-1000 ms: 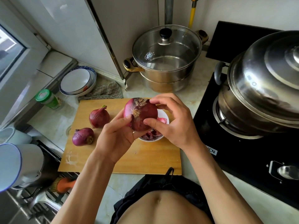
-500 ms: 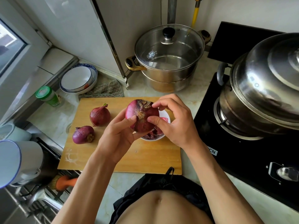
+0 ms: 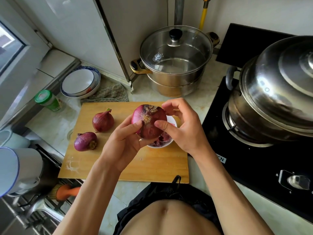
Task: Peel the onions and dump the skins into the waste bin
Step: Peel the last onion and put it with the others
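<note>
Onion in hand: large red onion (image 3: 149, 122) held above the cutting board (image 3: 128, 160), root end facing the camera, directly over the small white bowl (image 3: 171, 141); dry patch of skin at its top.
Left hand: left hand (image 3: 125, 141) cups the onion from below, fingers curled round its underside, thumb pressed on the face beside the root.
Right hand: right hand (image 3: 184, 129) grips the right side; thumb tip pressed flat on the skin, curled index finger touching the top edge at the dry patch, other fingers curled loosely behind.
Bowl contents: purple onion skins (image 3: 162, 139) in the white bowl; most of the bowl is hidden by the onion and both hands.
Other onions: two smaller red onions lie on the left half of the board, one (image 3: 103, 122) toward the far edge, one (image 3: 85, 141) nearer the left edge, well apart from the hands.
Far side of counter: steel pot with glass lid (image 3: 176, 60) at the back; folded cloth (image 3: 108, 94) just beyond the board's far edge; stacked dishes (image 3: 79, 82) and a green-capped bottle (image 3: 47, 100) toward the left back corner.
Right of board: black hob (image 3: 254, 158) carrying a large lidded steel pot (image 3: 277, 92), near the right hand.
Left edge: white enamel mugs (image 3: 18, 170) beside the sink area.
Waste bin: cannot tell its place.
</note>
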`<state>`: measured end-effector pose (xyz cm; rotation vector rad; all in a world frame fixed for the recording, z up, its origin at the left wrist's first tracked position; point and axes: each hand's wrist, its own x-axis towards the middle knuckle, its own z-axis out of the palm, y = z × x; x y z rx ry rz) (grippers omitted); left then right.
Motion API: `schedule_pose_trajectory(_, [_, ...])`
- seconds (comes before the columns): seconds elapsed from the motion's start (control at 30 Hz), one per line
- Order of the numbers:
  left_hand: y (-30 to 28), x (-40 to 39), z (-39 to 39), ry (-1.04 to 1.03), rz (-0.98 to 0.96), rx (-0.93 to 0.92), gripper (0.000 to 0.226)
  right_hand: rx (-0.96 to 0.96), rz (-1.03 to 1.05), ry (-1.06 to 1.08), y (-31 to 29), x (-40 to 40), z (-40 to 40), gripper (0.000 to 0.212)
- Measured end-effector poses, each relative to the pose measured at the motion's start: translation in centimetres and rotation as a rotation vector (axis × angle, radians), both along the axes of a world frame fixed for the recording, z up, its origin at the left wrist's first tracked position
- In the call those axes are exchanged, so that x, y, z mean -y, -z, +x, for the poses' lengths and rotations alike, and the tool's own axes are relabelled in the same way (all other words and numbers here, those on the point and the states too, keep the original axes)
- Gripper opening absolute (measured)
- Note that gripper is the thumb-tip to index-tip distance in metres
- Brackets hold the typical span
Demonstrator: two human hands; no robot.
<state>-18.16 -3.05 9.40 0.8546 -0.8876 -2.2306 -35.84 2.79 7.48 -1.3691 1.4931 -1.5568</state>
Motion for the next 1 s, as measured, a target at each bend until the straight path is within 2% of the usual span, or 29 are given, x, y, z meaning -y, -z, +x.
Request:
schedule_pose_trajectory(0.27, [0.03, 0.26, -0.07, -0.015, -0.010, 0.051, 0.050, -0.043, 0.031, 0.001, -0.02, 0.13, 0.09, 0.028])
schedule_pose_trajectory(0.47, [-0.14, 0.31, -0.08, -0.004, -0.024, 0.061, 0.050, 0.001, -0.009, 0.017, 0.04, 0.16, -0.02, 0.042])
schedule_pose_trajectory(0.73, [-0.16, 0.23, -0.10, -0.007, -0.026, 0.099, 0.050, -0.040, 0.006, 0.028, 0.37, 0.29, -0.01, 0.031])
schedule_pose_trajectory(1.0, [0.11, 0.14, 0.31, -0.023, -0.013, 0.157, 0.049, -0.085, 0.040, -0.014, 0.78, 0.60, 0.09, 0.029])
